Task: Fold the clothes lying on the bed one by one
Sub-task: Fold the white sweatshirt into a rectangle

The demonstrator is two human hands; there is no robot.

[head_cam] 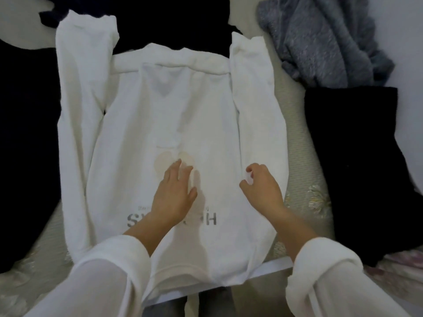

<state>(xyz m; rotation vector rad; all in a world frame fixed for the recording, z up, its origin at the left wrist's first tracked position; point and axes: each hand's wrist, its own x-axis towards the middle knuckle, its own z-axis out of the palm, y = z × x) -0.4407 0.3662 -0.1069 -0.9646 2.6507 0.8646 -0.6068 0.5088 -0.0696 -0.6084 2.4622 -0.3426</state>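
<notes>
Left hand (176,193): palm down, fingers straight, slightly spread, flat on white sweatshirt (137,124).
Right hand (263,188): fingers curled, pinching sweatshirt fabric.
Arms (146,229): both extended forward, white sleeves (103,271), wrists bare.

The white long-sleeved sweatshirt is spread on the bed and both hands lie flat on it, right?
Not quite. Only the left hand lies flat on the white long-sleeved sweatshirt; the right hand pinches its fabric, as the head view shows.
</notes>
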